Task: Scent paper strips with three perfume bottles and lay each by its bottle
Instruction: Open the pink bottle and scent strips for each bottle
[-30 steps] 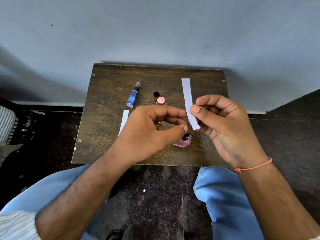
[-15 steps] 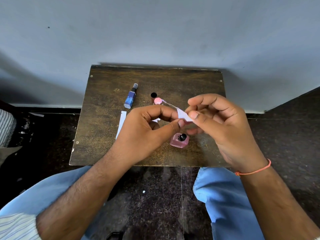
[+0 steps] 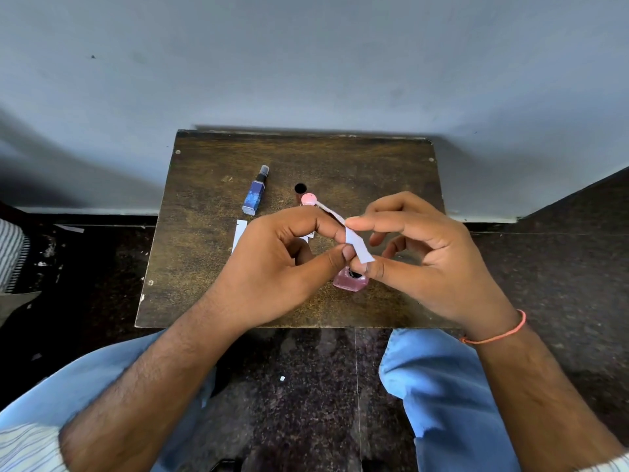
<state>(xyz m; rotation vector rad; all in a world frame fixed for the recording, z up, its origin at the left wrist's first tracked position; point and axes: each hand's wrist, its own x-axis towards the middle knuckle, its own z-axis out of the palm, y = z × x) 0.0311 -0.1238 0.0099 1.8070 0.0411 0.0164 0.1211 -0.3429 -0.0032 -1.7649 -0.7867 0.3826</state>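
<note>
The dark, worn wooden surface [image 3: 204,267] stood against the pale grey wall [image 3: 306,63], with my knees in light blue trousers [image 3: 442,386] below its near edge. Over it my left hand [image 3: 272,267] and my right hand [image 3: 432,253] met, fingers curled, both pinching the same white paper strip [image 3: 355,243]: the left grip held it between forefinger and thumb, the right grip between thumb and forefinger at its near end, while its far end slanted up towards the pink round-capped bottle [image 3: 309,199]. An orange thread bracelet [image 3: 500,335] circled my right wrist. The blue rectangular perfume bottle [image 3: 254,197] lay tilted at the far left of the surface, with a second white paper strip [image 3: 239,231] lying flat just in front of it, partly behind my left hand. The small square pink glass bottle [image 3: 350,284] stood uncapped directly beneath my fingertips. A small black round cap [image 3: 300,188] sat just behind the pink round-capped bottle.
</note>
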